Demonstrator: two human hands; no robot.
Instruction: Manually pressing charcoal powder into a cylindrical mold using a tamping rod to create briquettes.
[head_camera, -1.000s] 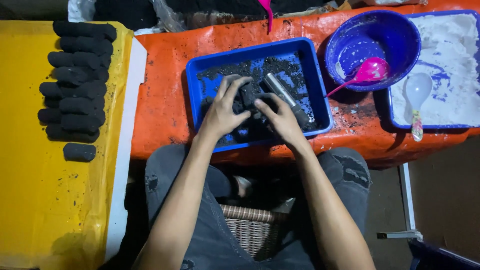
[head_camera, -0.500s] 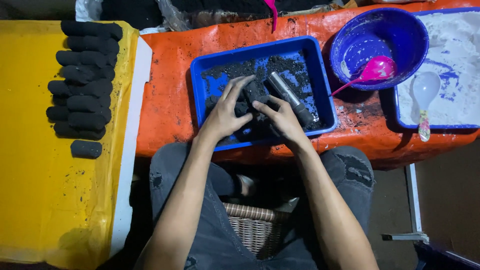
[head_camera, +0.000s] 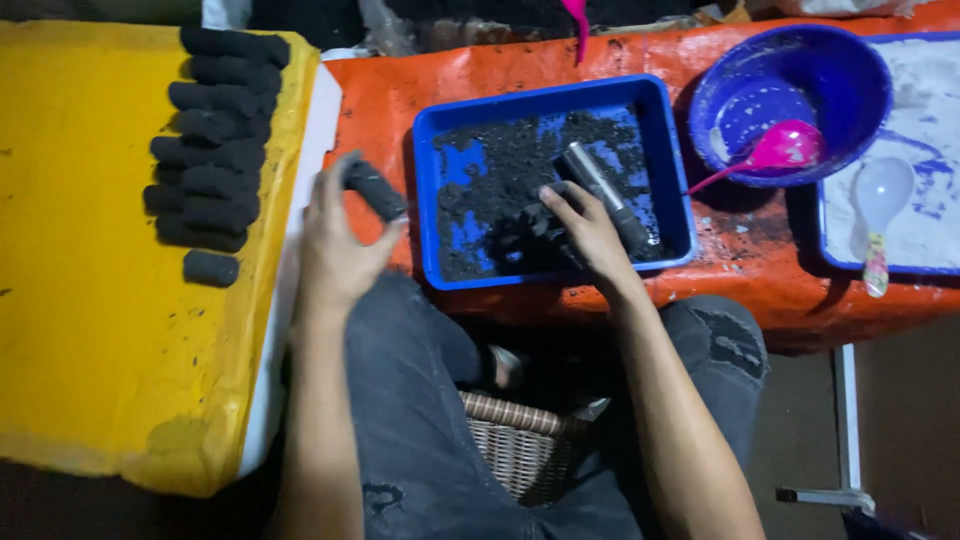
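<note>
L hand (head_camera: 335, 245) grips black cylinder (head_camera: 375, 188); R hand (head_camera: 590, 228) presses loose mix (head_camera: 500, 165) in blue tray (head_camera: 555, 95). Approx. a dozen pcs stacked (head_camera: 215, 140); mix remains.

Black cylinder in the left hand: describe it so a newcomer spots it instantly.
Start at the blue tray on the orange table cover. Just left of its rim, the left hand pinches a short black cylinder. It is the only one lifted; the other black cylinders lie stacked on the yellow sheet.
</note>
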